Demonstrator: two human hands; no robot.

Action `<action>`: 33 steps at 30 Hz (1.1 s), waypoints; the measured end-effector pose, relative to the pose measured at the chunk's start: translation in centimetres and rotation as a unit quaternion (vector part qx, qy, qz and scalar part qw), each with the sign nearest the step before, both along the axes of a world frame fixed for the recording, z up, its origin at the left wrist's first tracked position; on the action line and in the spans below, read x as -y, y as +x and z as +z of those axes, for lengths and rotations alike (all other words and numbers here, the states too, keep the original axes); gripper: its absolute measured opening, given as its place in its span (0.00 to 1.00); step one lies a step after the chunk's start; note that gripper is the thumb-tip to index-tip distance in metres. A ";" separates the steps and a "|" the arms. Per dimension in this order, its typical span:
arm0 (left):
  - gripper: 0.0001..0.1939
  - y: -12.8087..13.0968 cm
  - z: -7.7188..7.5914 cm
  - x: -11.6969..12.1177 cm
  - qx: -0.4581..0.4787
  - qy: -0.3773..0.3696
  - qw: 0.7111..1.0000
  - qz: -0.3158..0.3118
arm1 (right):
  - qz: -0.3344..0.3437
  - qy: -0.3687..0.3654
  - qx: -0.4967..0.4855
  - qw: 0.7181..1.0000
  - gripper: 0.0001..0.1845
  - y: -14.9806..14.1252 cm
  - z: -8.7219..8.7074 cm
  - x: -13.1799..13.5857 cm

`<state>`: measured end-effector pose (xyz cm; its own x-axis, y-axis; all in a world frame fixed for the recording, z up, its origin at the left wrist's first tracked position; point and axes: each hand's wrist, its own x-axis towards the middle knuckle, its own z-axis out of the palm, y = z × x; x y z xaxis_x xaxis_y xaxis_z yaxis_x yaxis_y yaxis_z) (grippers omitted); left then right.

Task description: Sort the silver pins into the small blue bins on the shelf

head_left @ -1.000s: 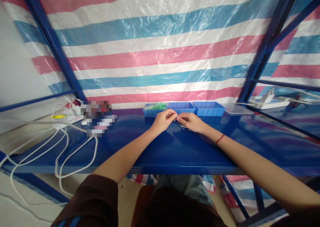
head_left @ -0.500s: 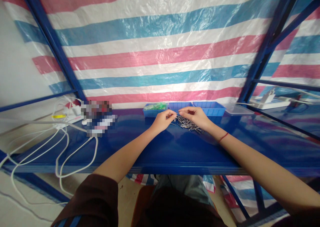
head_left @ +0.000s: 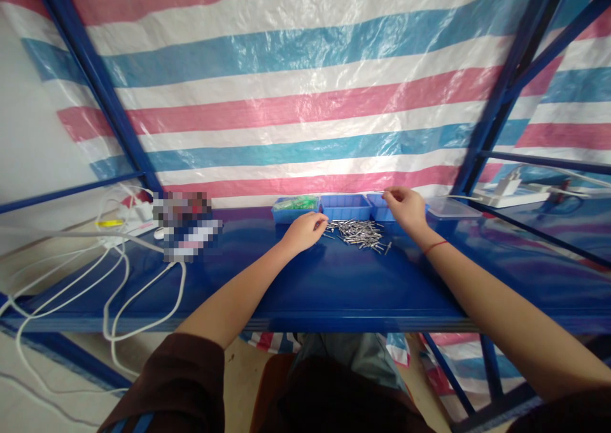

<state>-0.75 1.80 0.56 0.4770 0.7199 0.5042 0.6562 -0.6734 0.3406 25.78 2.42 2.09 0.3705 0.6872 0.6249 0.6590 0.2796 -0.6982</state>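
A loose pile of slim, shiny metal pins (head_left: 360, 233), like rivets or nails, lies on the blue table. At the pile's left edge is my left hand (head_left: 305, 230), its fingers curled together; what they hold, if anything, is too small to make out. My right hand (head_left: 405, 209) is raised over the right blue bin (head_left: 380, 211), with thumb and fingers pinched on a thin metal pin (head_left: 379, 191) that points left. Behind the pile stands the middle blue bin (head_left: 344, 209). Clear and green small pieces (head_left: 300, 203) fill the left blue bin (head_left: 291, 217).
The blue metal table (head_left: 305, 286) has a clear plastic lid (head_left: 453, 207) at the back right. White cables (head_left: 126, 280) and a power strip (head_left: 125, 233) spread over the left side. Another power strip (head_left: 513, 195) sits at right. Striped sheeting (head_left: 305, 102) hangs behind.
My right hand has moved right and up, away from my left hand and the pile, carrying a thin metal pin to the right bin. My left hand has shifted slightly left.
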 end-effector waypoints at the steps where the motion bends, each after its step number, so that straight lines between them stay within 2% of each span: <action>1: 0.13 -0.2 -0.1 -0.2 -0.015 0.005 1.000 0.007 | -0.031 -0.019 0.036 0.999 0.15 0.9 -0.1 -0.2; 5: 0.12 -0.9 -0.6 -0.7 -0.048 0.001 0.999 0.026 | -0.072 -0.092 0.097 0.988 0.25 2.4 -0.5 -0.4; 9: 0.08 -1.0 -0.7 -0.6 -0.067 -0.020 0.998 0.012 | -0.050 -0.088 0.096 0.990 0.27 1.5 -0.7 -0.3; 12: 0.07 -0.8 -0.5 -0.1 -0.069 -0.031 0.997 0.008 | -0.008 -0.090 0.106 0.990 0.25 0.5 -0.6 0.0; 14: 0.07 -0.6 -0.4 0.1 -0.072 -0.027 0.997 0.015 | 0.034 -0.101 0.122 0.987 0.19 -0.3 -0.5 0.3; 17: 0.09 -0.2 -0.4 0.2 -0.047 -0.018 0.999 0.017 | 0.141 -0.119 0.147 0.972 0.11 -1.9 -0.5 0.8; 20: 0.11 0.3 -0.3 0.3 0.020 -0.042 0.999 -0.008 | 0.254 -0.127 0.115 0.952 0.11 -3.9 -0.7 1.6; 23: 0.11 0.9 -0.2 0.6 0.087 -0.087 0.992 -0.027 | 0.328 -0.125 0.040 0.935 0.15 -5.7 -0.7 2.4; 26: 0.12 1.3 -0.3 0.6 0.128 -0.117 0.984 -0.035 | 0.364 -0.121 -0.020 0.923 0.16 -6.6 -0.5 3.0; 33: 0.13 1.3 -0.9 0.3 0.161 -0.137 0.975 -0.068 | 0.368 -0.118 -0.042 0.921 0.17 -6.5 -0.3 3.1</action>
